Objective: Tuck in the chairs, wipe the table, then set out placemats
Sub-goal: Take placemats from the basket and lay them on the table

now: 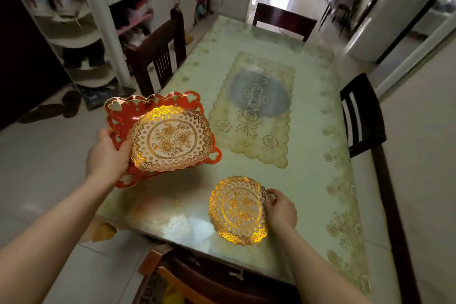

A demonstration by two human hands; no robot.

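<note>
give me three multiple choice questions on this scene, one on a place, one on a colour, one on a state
1. Where is the single gold placemat?
A) at the table's near end
B) on a chair seat
C) on the floor

2. What colour is the tray under the stacked mats?
A) blue
B) red
C) black

3. What is the left hand doing?
A) hanging idle
B) wiping the table
C) gripping the tray

Answers:
1 A: it sits on the table, pinched at its edge by the right hand.
2 B: its heart-cut rim is red.
3 C: thumb and fingers clasp the rim.
</note>
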